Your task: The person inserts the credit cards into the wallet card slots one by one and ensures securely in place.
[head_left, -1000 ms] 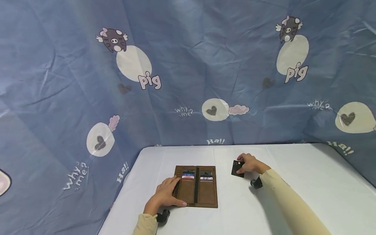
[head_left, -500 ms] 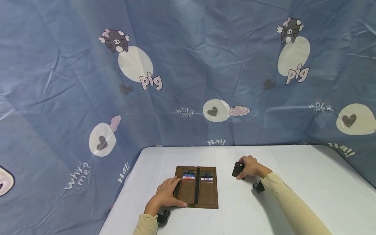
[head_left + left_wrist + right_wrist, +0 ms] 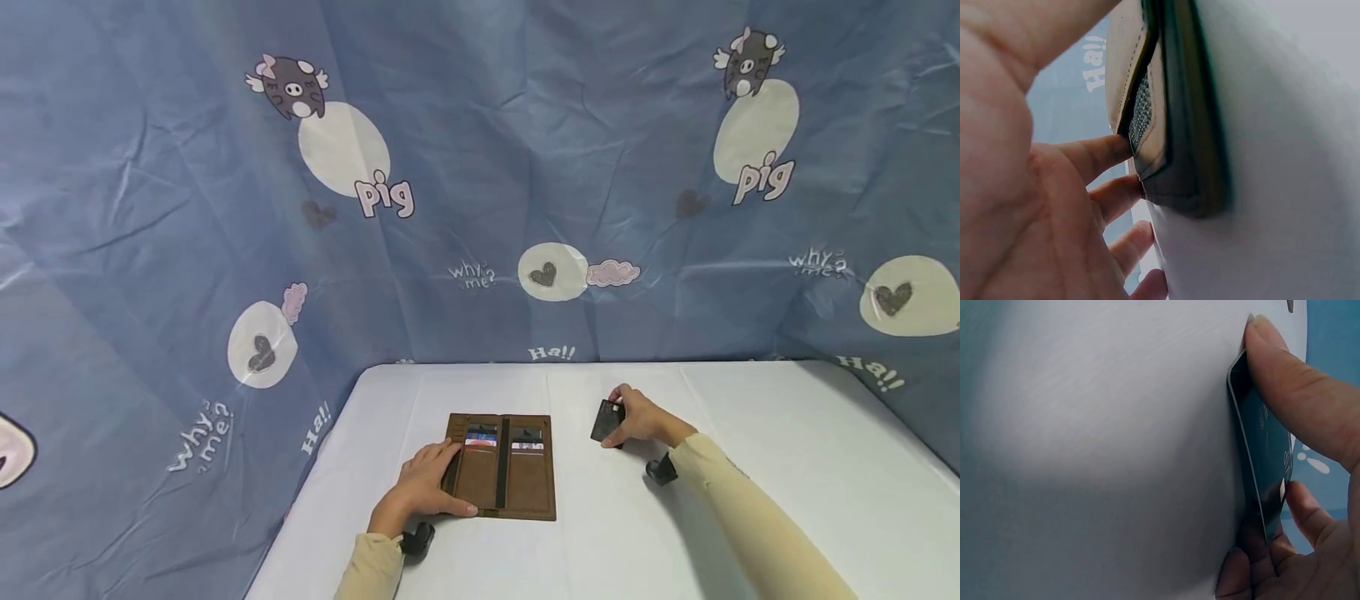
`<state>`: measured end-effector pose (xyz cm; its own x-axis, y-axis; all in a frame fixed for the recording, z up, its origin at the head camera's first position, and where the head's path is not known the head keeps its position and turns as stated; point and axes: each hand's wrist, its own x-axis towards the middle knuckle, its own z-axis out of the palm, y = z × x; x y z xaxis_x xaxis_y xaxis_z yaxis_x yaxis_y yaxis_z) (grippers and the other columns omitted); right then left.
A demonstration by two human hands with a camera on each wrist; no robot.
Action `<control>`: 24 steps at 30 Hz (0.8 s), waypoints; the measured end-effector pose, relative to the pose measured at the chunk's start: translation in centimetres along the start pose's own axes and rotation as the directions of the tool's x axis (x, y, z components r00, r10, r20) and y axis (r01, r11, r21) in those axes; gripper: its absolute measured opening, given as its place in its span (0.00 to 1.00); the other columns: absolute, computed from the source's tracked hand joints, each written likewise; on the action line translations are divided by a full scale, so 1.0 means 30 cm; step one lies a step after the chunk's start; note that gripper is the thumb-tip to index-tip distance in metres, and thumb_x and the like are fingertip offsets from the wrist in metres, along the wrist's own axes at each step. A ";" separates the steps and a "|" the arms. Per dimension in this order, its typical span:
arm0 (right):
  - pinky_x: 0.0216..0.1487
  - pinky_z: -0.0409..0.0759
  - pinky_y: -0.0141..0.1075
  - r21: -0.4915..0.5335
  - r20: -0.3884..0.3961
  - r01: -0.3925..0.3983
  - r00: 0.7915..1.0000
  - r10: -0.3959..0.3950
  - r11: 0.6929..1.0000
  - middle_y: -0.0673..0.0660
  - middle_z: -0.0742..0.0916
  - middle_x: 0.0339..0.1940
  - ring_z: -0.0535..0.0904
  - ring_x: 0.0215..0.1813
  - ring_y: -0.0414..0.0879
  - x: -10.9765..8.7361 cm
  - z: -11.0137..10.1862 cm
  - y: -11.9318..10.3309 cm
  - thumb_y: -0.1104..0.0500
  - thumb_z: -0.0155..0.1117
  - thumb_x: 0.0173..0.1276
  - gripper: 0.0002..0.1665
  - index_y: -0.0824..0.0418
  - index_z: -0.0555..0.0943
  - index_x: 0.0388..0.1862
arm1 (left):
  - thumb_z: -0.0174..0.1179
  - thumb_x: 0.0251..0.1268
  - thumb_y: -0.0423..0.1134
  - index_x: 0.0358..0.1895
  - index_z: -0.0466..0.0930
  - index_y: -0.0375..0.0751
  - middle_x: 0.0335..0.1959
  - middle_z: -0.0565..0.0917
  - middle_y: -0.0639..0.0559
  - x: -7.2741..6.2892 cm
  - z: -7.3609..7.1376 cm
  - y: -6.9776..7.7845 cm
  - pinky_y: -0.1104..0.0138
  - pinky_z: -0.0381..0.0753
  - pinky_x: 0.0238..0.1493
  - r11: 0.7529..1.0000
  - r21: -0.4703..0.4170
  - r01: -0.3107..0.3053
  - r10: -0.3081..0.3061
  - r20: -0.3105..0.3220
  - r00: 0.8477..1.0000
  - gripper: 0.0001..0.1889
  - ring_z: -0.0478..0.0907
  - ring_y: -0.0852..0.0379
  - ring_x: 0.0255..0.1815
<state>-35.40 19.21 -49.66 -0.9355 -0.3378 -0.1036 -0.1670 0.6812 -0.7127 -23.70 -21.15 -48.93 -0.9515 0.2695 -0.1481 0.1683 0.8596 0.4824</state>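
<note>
A brown bifold wallet (image 3: 529, 483) lies unfolded on the white table, with several cards in its slots and a dark band down the middle. My left hand (image 3: 423, 486) rests at its left side, fingers spread along the edge and thumb at the near edge. In the left wrist view, two fingertips touch the wallet (image 3: 1188, 156) near a corner. Right of the wallet, my right hand (image 3: 639, 419) pinches a black bank card (image 3: 606, 422) between thumb and fingers. The right wrist view shows this card (image 3: 1260, 450) tilted and slightly bowed, close over the table.
The white table (image 3: 787, 450) runs back to a blue printed curtain (image 3: 450, 167), which also hangs along the left. Black wrist devices, like this left one (image 3: 417, 540) and the right one (image 3: 662, 470), sit under both wrists.
The card has turned to a slant in the head view, and my right fingers have shifted to pinch it at its edges. The left hand and wallet stay in place.
</note>
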 end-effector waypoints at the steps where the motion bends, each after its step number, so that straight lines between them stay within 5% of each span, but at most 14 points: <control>1: 0.57 0.73 0.49 -0.007 0.006 -0.007 1.000 0.008 1.000 0.70 0.77 0.53 0.74 0.50 0.55 -0.002 0.002 0.002 0.58 0.88 0.37 0.49 0.69 0.67 0.54 | 0.78 0.38 0.62 0.75 0.60 0.40 0.77 0.59 0.38 -0.001 0.003 -0.002 0.35 0.53 0.71 1.000 -0.004 0.000 0.000 0.007 1.000 0.59 0.53 0.34 0.77; 16: 0.48 0.72 0.43 0.010 0.021 0.011 1.000 -0.011 1.000 0.67 0.78 0.47 0.73 0.45 0.53 -0.006 -0.015 0.010 0.60 0.85 0.43 0.44 0.63 0.73 0.59 | 0.78 0.39 0.62 0.75 0.59 0.39 0.77 0.58 0.38 -0.001 0.005 0.006 0.35 0.53 0.71 1.000 0.005 0.000 0.000 0.008 1.000 0.59 0.53 0.35 0.77; 24: 0.56 0.74 0.54 -0.132 -0.148 0.021 0.988 -0.040 0.991 0.71 0.78 0.52 0.72 0.52 0.60 0.010 -0.003 0.009 0.59 0.83 0.47 0.42 0.67 0.75 0.61 | 0.78 0.39 0.61 0.75 0.60 0.39 0.77 0.59 0.38 -0.006 -0.004 0.009 0.36 0.54 0.71 1.000 0.014 -0.001 0.001 -0.006 1.000 0.59 0.54 0.35 0.77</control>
<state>-35.76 19.34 -49.81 -0.9638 -0.2650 0.0294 -0.2261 0.7541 -0.6166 -23.53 -21.01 -48.68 -0.9529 0.2675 -0.1428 0.1724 0.8654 0.4706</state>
